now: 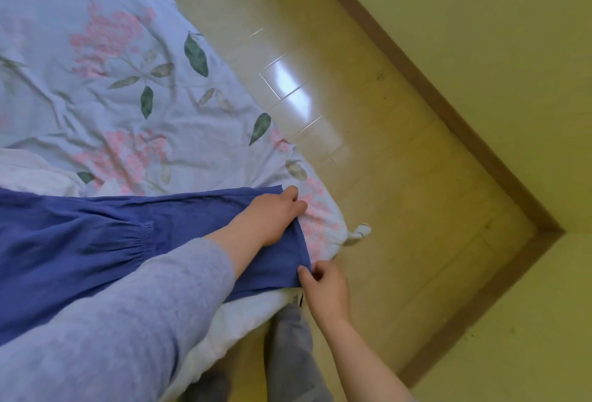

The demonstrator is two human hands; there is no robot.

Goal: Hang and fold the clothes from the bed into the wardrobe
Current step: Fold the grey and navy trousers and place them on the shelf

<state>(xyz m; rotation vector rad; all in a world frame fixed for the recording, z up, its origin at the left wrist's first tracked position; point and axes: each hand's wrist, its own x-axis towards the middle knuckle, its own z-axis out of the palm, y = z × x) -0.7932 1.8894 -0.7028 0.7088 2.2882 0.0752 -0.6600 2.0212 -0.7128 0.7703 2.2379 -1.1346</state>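
A blue garment (pixel 96 235) with a gathered seam lies spread across the near corner of the bed (pixel 105 87), which has a pale floral cover. My left hand (pixel 272 212) lies on the garment's far hem corner, fingers curled at the cloth's edge and pinching it. My right hand (pixel 323 289) pinches the near hem corner between thumb and fingers, just past the bed's edge. A white garment (pixel 28 167) lies partly under the blue one at the left.
Shiny yellow tiled floor (pixel 368 145) runs to the right of the bed. A brown skirting board (pixel 448 106) and yellow walls form a corner at the right. My grey trouser leg (pixel 288 353) stands by the bed's edge. No wardrobe is in view.
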